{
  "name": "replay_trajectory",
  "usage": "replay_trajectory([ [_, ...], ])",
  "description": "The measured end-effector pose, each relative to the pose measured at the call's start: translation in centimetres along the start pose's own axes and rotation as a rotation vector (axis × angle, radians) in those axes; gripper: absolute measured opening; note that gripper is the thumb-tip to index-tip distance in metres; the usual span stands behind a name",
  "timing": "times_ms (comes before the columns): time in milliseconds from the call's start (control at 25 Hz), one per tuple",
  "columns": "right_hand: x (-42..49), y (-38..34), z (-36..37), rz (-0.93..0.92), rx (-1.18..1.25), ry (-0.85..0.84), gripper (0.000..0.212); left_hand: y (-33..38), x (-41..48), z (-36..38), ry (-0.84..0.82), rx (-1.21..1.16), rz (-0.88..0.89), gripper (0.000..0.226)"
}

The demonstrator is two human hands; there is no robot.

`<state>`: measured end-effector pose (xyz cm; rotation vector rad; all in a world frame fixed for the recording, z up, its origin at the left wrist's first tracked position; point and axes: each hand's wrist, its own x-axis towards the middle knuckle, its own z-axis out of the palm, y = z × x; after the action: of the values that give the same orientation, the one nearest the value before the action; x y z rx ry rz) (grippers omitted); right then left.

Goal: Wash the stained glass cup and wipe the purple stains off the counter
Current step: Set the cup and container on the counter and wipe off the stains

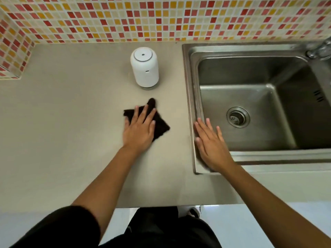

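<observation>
A dark cloth (161, 126) lies flat on the beige counter (71, 122), a little in front of a white cylinder. My left hand (139, 129) presses down on the cloth with fingers spread, covering most of it. My right hand (211, 145) rests flat and open on the near left rim of the steel sink (189, 86), holding nothing. No glass cup is visible anywhere. I see no purple stains on the bare counter around the cloth.
A white cylindrical device (144, 67) with a clear base stands at the back of the counter beside the sink. The sink basin holds only its drain (237, 117). A faucet (320, 49) shows at the far right. A mosaic tile wall (161, 18) bounds the back and left.
</observation>
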<state>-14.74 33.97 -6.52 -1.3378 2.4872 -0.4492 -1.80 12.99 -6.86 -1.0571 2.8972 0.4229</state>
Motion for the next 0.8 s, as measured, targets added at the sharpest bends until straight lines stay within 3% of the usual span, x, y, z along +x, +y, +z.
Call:
replay_trajectory([
  [120, -7.3, 2.3, 0.1, 0.117, -0.033, 0.017, 0.054, 4.0, -1.6, 1.8, -0.013, 0.043, 0.131, 0.048],
  [240, -10.7, 3.4, 0.4, 0.172, -0.127, 0.011, 0.054, 4.5, -12.4, 3.6, -0.051, 0.108, 0.405, 0.048],
  [320, -11.0, 3.4, 0.5, 0.163, -0.178, -0.001, 0.056, 3.0, -16.6, 3.5, -0.123, 0.106, 0.463, 0.047],
  [440, -10.7, 3.6, 0.7, 0.143, -0.202, -0.005, 0.056, 1.0, -11.1, 2.2, -0.038, 0.095, 0.337, 0.051],
  [560, -10.8, 3.9, 0.8, 0.135, -0.197, -0.004, 0.057, 1.9, -0.4, 1.1, -0.009, -0.003, -0.007, 0.050],
  [640, -10.7, 3.7, 0.9, 0.123, -0.189, 0.010, 0.056, 4.8, 2.4, 1.5, -0.034, 0.021, -0.114, 0.054],
  [800, -10.9, 3.8, 0.9, 0.113, -0.169, 0.032, 0.056, 9.3, -8.2, 4.2, -0.008, 0.083, 0.102, 0.059],
])
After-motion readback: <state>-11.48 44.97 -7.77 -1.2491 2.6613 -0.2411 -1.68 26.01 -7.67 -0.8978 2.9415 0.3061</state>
